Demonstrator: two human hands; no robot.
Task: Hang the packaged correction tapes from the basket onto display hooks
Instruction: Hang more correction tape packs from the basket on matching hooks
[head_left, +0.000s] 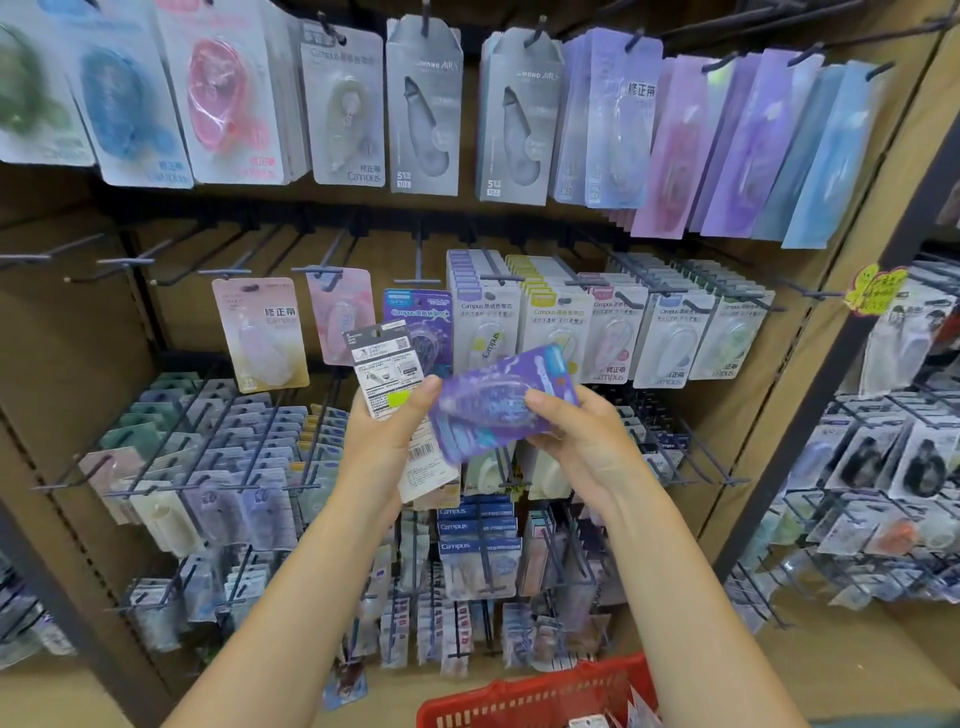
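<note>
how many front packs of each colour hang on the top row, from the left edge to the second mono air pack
green pack: 1
blue pack: 1
pink pack: 1
grey packs: 3
total: 6

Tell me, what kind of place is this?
Most likely a stationery shop: rows of packaged correction tapes hang on display hooks, and a red basket sits below.
</note>
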